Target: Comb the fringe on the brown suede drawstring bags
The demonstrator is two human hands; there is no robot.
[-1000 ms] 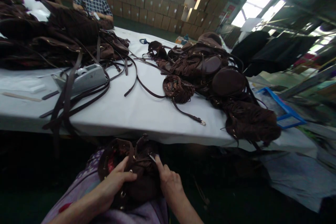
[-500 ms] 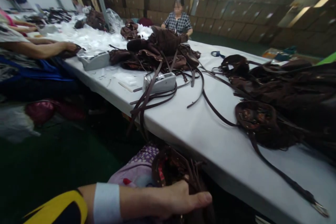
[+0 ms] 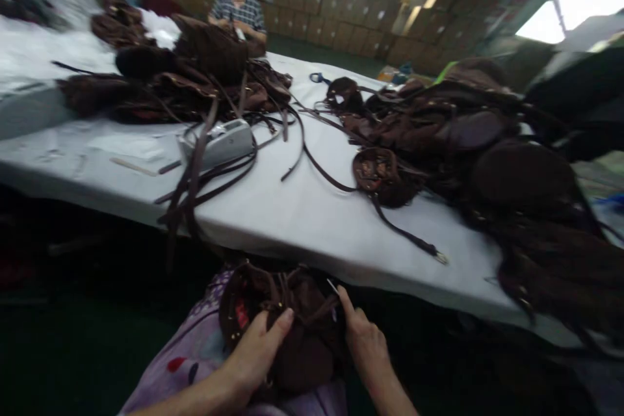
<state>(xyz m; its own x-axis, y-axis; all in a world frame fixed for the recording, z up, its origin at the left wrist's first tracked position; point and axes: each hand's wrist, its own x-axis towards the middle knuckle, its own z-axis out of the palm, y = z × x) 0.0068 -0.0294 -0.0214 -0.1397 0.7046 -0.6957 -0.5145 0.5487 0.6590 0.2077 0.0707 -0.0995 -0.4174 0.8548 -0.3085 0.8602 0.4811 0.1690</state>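
A dark brown drawstring bag (image 3: 305, 361) rests on my lap, over a purple patterned apron (image 3: 180, 351). Its mouth gapes on the left, with some red showing inside. My left hand (image 3: 260, 348) grips the bag near the opening, thumb on top. At the bag's right side, my right hand (image 3: 365, 338) is closed around a thin, pale, pointed tool (image 3: 332, 286); only its tip shows, so its kind is unclear. The index finger stretches along it, close to the bag's fabric.
Ahead lies a white-covered table (image 3: 302, 221). Brown bags (image 3: 209, 58) and dangling straps (image 3: 195, 169) surround a grey tape dispenser (image 3: 219, 143). More brown bags (image 3: 521, 175) pile up at right. Across the table sits a person in a checked shirt (image 3: 238, 10), before stacked cartons (image 3: 331, 13).
My view has swung to the right, and the person at the left has left the picture. My right hand has come into view at the bag with the thin tool. My left hand still holds the bag.
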